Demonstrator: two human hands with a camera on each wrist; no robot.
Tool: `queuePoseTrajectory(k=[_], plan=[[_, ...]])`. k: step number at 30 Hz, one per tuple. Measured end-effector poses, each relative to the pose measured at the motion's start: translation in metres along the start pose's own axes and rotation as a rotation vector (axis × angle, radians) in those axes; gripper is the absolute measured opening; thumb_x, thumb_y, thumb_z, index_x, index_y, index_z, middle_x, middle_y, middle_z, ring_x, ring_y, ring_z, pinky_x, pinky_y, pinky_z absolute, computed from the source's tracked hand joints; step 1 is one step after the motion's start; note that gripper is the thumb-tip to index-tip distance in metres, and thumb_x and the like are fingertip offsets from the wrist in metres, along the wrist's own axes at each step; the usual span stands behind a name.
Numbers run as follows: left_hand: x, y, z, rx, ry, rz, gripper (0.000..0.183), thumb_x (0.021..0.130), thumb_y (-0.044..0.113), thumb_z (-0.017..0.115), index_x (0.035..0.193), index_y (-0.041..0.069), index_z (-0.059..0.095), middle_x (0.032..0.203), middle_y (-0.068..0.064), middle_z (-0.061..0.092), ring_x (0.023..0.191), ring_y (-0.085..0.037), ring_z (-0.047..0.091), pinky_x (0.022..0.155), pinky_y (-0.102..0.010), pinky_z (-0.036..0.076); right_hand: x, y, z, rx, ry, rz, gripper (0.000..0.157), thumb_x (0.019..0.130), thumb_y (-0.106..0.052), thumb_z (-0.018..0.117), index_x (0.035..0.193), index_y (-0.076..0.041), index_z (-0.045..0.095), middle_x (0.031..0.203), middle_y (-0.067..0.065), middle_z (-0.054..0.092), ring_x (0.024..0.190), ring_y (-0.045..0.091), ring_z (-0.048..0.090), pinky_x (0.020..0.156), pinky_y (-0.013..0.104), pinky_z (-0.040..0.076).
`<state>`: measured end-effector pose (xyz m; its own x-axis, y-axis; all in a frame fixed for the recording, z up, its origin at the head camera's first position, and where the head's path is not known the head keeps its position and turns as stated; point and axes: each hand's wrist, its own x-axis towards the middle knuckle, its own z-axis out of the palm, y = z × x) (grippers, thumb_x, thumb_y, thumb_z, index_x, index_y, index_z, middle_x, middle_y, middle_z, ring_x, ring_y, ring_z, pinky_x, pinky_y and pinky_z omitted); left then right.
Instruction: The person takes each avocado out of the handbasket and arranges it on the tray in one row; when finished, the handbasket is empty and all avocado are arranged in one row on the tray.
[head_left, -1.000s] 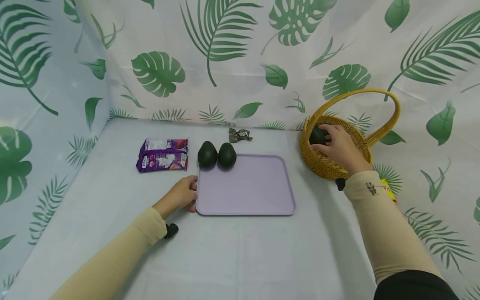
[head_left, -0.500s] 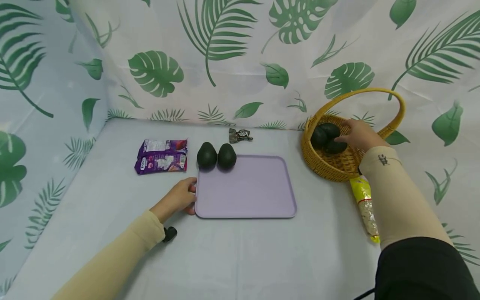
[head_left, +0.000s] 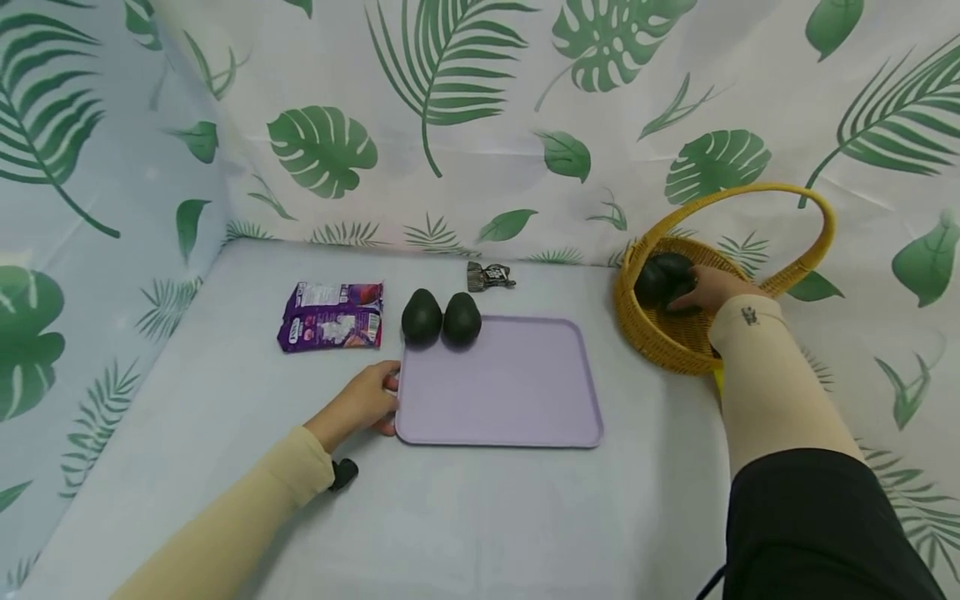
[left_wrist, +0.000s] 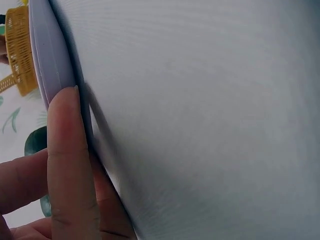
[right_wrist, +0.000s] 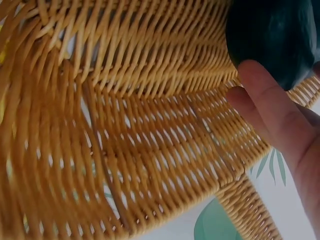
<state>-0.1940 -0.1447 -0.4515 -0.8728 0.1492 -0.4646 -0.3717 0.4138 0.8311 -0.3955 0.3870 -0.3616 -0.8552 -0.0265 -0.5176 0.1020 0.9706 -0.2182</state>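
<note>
In the head view, two dark green avocados, the left one [head_left: 422,318] and the right one [head_left: 462,320], stand side by side at the far left corner of a lilac tray [head_left: 502,392]. My left hand [head_left: 367,398] holds this tray by its left edge; a finger [left_wrist: 70,150] lies along the rim in the left wrist view. Inside a yellow wicker basket [head_left: 660,354] my right hand [head_left: 716,290] has its fingers around an avocado [right_wrist: 272,40]. More dark avocados [head_left: 654,282] lie beside it, partly hidden by the hand.
A purple snack packet [head_left: 332,317] lies left of the tray. Behind the tray is a small dark wrapped item [head_left: 491,277]. The basket's tall handle [head_left: 825,225] arches over the right hand. A yellow package [head_left: 718,379] shows slightly beneath the right sleeve.
My right hand has left the avocado at the basket's left side, moved right, then closed in on another avocado. The left hand stays at the tray. The whole head view has shifted slightly.
</note>
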Motion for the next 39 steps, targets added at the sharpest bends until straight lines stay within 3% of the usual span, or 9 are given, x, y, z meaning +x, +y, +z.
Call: queuePoseTrajectory(k=[9,16,21,26,33,39], plan=[[0.004,-0.005,-0.002,0.006,0.003,0.022,0.073,0.081,-0.014,0.05,0.151,-0.005,0.03,0.111,-0.016,0.045,0.08,-0.024,0.053,0.057,-0.034,0.064,0.018,0.002,0.005,-0.027,-0.015,0.008,0.106,0.081,-0.054,0.074,0.146,0.014,0.026,0.145,0.041,0.027,0.129,0.059,0.028,0.105,0.077,0.029],[0.003,-0.002,-0.001,-0.005,0.002,0.03,0.073,0.081,-0.015,0.05,0.151,-0.005,0.031,0.112,-0.017,0.046,0.082,-0.024,0.054,0.056,-0.035,0.064,0.014,0.002,0.004,-0.054,0.009,0.002,0.103,0.08,-0.052,0.076,0.143,0.015,0.031,0.14,0.042,0.034,0.124,0.057,0.038,0.1,0.072,0.04],[0.002,-0.002,-0.001,-0.005,0.004,0.02,0.073,0.081,-0.014,0.051,0.151,-0.004,0.031,0.113,-0.017,0.046,0.082,-0.025,0.055,0.056,-0.035,0.064,0.009,0.003,0.003,-0.048,0.015,-0.012,0.109,0.078,-0.058,0.076,0.144,0.015,0.03,0.143,0.042,0.031,0.129,0.058,0.032,0.105,0.074,0.033],[0.002,-0.002,-0.001,0.006,0.006,0.021,0.073,0.082,-0.015,0.051,0.151,-0.004,0.031,0.11,-0.016,0.045,0.083,-0.025,0.055,0.056,-0.035,0.064,-0.003,-0.001,0.0,-0.056,0.036,-0.032,0.109,0.082,-0.058,0.071,0.148,0.013,0.023,0.148,0.041,0.023,0.132,0.061,0.023,0.107,0.078,0.024],[0.0,0.0,0.001,0.02,0.001,0.018,0.072,0.082,-0.014,0.051,0.151,-0.004,0.031,0.109,-0.015,0.044,0.084,-0.026,0.055,0.056,-0.035,0.063,-0.027,-0.01,-0.004,-0.07,0.138,-0.137,0.097,0.089,-0.05,0.067,0.149,0.012,0.023,0.147,0.041,0.023,0.131,0.061,0.024,0.106,0.077,0.026],[-0.002,0.0,0.001,0.03,0.003,0.023,0.073,0.081,-0.014,0.05,0.151,-0.004,0.032,0.109,-0.015,0.045,0.082,-0.025,0.055,0.055,-0.034,0.063,-0.057,-0.017,-0.007,-0.039,0.194,-0.175,0.098,0.089,-0.052,0.067,0.153,0.006,0.02,0.151,0.038,0.022,0.134,0.059,0.022,0.108,0.076,0.024]])
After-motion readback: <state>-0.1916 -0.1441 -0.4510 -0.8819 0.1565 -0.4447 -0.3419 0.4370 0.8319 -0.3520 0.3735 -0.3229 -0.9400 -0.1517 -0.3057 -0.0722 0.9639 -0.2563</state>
